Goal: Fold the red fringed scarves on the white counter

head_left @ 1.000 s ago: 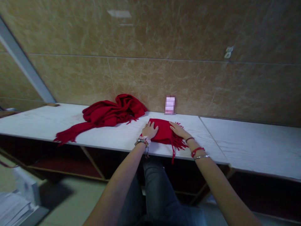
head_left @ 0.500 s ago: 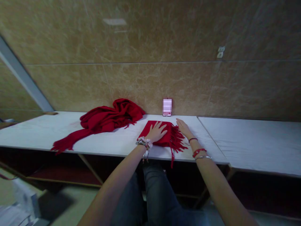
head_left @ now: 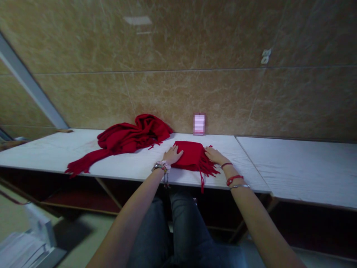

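Observation:
A folded red scarf (head_left: pixel 191 154) lies flat on the white cabinet top (head_left: pixel 139 167) in front of me, its fringe spread to the right and one strand hanging over the front edge. At the scarf's left edge rests my left hand (head_left: pixel 173 155), fingers apart, the fingertips on the cloth. My right hand (head_left: pixel 215 155) is on the fringe at the right side; its fingers reach toward the folded body, and their undersides are hidden. A second red scarf (head_left: pixel 131 136) lies crumpled to the left, its fringed end stretched toward the front edge.
A small pinkish, blurred-out upright card or phone (head_left: pixel 199 124) leans on the tan tiled wall (head_left: pixel 167 89) behind. Dark open shelves (head_left: pixel 78 197) lie under the top. Papers in a white holder (head_left: pixel 30 242) stand at the lower left.
My left hand has slid from the top of the folded scarf to its left edge. My right hand has moved in onto the fringe. The view has shifted slightly.

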The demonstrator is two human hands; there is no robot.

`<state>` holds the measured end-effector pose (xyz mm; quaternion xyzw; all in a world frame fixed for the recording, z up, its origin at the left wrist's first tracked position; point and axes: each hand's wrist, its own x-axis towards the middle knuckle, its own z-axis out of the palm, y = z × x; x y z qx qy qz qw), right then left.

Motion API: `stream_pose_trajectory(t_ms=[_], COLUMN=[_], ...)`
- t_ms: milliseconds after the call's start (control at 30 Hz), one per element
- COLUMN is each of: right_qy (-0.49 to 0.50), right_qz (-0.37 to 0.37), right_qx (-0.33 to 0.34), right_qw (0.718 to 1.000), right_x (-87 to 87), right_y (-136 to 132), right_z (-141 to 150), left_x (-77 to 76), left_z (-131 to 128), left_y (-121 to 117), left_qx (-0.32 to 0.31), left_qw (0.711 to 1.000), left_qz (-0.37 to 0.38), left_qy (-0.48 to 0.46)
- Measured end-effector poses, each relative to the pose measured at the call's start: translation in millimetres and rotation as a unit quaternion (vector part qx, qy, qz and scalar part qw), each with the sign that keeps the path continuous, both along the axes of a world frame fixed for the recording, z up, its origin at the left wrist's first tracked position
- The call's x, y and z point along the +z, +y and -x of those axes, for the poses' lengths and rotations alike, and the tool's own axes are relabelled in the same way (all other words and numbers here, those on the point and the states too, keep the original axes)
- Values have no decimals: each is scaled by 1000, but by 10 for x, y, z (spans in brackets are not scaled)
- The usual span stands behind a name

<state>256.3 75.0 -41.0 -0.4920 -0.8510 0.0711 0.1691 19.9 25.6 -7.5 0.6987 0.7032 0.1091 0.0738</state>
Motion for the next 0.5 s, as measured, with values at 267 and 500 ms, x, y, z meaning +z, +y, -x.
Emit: stream_pose_trajectory(t_ms=[267, 500], right_qy=[143, 165], right_qz=[-47, -107], right_qx=[-82, -83], right_qw=[985, 977], right_x=[66, 105], right_y=[49, 33], right_z=[-55, -99], left_x=[151, 275], left_z=[-217, -810], left_y=[-240, -441], left_qx=[-8, -95], left_qw=[993, 993], left_qz=[-89, 22], left_qy=[79, 62])
